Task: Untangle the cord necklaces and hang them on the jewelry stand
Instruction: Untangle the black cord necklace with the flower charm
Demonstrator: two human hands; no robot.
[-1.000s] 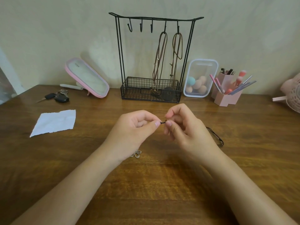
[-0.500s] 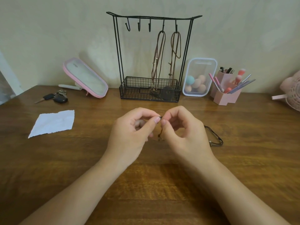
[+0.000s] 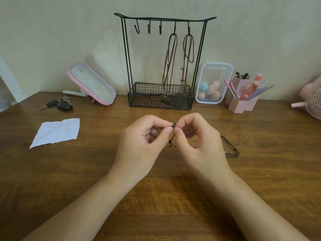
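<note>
Over the middle of the table, my left hand (image 3: 140, 145) and my right hand (image 3: 198, 141) pinch a black cord necklace (image 3: 173, 126) at its knot, thumb tips almost touching. Two short cord ends dangle below the knot. The rest of the cord runs behind my right hand and shows as a loop lying on the table. At the back stands the black wire jewelry stand (image 3: 165, 19). Two brown cord necklaces (image 3: 171, 61) hang from its two right hooks, pendants down in the basket. The three left hooks are bare.
A tilted pink mirror (image 3: 92, 83) and keys (image 3: 59, 104) sit at the back left, a white paper (image 3: 55, 132) in front of them. Right of the stand are a clear sponge box (image 3: 212, 82), a pink brush holder (image 3: 241, 100) and a pink fan (image 3: 312, 100).
My hands stayed together on the knot and shifted very little. The two short cord ends now dangle between my hands. More of the cord loop shows to the right.
</note>
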